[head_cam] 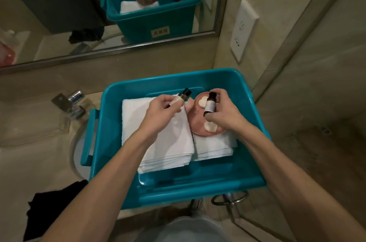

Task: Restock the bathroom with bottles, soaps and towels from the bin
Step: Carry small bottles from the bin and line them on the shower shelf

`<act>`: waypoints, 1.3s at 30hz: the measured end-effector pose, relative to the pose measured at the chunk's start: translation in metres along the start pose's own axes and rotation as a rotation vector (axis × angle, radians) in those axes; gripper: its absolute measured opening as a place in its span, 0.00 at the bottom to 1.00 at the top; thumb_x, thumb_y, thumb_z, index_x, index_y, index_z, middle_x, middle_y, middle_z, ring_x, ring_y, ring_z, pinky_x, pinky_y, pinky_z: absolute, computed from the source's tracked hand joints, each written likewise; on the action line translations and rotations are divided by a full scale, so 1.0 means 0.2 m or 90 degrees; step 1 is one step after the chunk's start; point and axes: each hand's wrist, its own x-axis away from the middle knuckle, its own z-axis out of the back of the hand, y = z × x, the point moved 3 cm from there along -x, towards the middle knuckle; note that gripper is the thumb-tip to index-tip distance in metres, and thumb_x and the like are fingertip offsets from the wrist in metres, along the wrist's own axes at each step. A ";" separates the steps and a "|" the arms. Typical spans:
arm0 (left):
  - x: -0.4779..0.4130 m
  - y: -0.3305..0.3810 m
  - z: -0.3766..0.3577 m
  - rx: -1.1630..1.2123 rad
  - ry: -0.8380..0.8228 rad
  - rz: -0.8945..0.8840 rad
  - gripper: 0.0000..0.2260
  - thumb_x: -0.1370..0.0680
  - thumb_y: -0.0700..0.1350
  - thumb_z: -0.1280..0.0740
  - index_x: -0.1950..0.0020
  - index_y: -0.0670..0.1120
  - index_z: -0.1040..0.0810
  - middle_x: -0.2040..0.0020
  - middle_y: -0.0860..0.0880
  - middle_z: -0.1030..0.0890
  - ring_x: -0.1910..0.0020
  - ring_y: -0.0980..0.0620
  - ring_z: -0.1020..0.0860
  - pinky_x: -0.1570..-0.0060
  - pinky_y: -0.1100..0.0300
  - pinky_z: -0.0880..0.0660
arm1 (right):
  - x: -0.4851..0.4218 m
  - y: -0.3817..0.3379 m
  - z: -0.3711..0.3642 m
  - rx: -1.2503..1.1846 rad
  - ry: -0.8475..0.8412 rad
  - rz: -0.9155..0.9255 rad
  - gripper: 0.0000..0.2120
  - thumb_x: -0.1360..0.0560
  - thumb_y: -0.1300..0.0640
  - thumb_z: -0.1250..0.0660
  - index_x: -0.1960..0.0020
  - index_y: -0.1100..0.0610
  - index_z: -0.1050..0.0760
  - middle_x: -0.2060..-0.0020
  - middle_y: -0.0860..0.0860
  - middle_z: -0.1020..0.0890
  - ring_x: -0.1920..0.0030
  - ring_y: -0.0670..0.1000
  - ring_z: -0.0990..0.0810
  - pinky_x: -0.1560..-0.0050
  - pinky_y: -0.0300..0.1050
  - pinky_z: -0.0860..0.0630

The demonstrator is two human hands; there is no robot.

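Note:
A teal plastic bin [111, 107] stands on the vanity over the sink. Inside lie two stacks of folded white towels [158, 142] and a pink dish [198, 123] with two white soaps [211, 127]. My left hand [158, 111] grips a small pale bottle with a dark cap [181, 98], tilted above the left towel stack. My right hand [225, 113] pinches a small dark bottle with a pale label [210, 105], upright over the pink dish.
A chrome tap [69, 103] sits left of the bin. A black cloth [51, 208] lies on the counter at the near left. The mirror [99, 14] runs along the back wall, a white wall socket [243, 30] is at the right, and a metal ring holder [229, 199] hangs below the bin.

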 end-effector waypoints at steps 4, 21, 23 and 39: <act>0.06 0.02 -0.02 0.203 -0.137 0.044 0.07 0.20 0.46 0.31 0.45 0.46 0.16 0.48 0.50 0.14 0.47 0.54 0.17 0.48 0.58 0.25 | 0.12 -0.03 -0.02 -0.291 0.046 -0.050 0.37 0.33 0.74 0.35 0.29 0.51 0.36 0.41 0.54 0.19 0.44 0.53 0.19 0.52 0.45 0.24; 0.62 0.13 0.03 0.094 -0.442 -0.103 0.19 0.27 0.37 0.24 0.39 0.42 0.27 0.49 0.42 0.15 0.53 0.49 0.15 0.60 0.63 0.20 | 1.14 -0.14 -0.20 -0.663 0.440 0.000 0.14 0.20 0.65 0.36 0.35 0.59 0.29 0.46 0.59 0.15 0.58 0.54 0.14 0.69 0.42 0.24; 0.71 0.15 -0.02 0.083 -0.476 -0.124 0.19 0.27 0.37 0.24 0.40 0.42 0.27 0.55 0.45 0.16 0.58 0.54 0.16 0.64 0.66 0.22 | 1.30 -0.11 -0.19 -0.675 0.480 -0.007 0.13 0.21 0.65 0.36 0.37 0.61 0.28 0.47 0.60 0.14 0.58 0.54 0.14 0.70 0.41 0.23; 1.75 0.24 -0.75 -0.045 -0.643 -0.383 0.16 0.36 0.55 0.22 0.52 0.53 0.18 0.58 0.52 0.14 0.57 0.53 0.14 0.51 0.46 0.17 | 2.58 0.35 -0.02 -0.850 0.742 0.042 0.11 0.22 0.70 0.36 0.41 0.66 0.25 0.51 0.64 0.19 0.44 0.61 0.18 0.49 0.58 0.16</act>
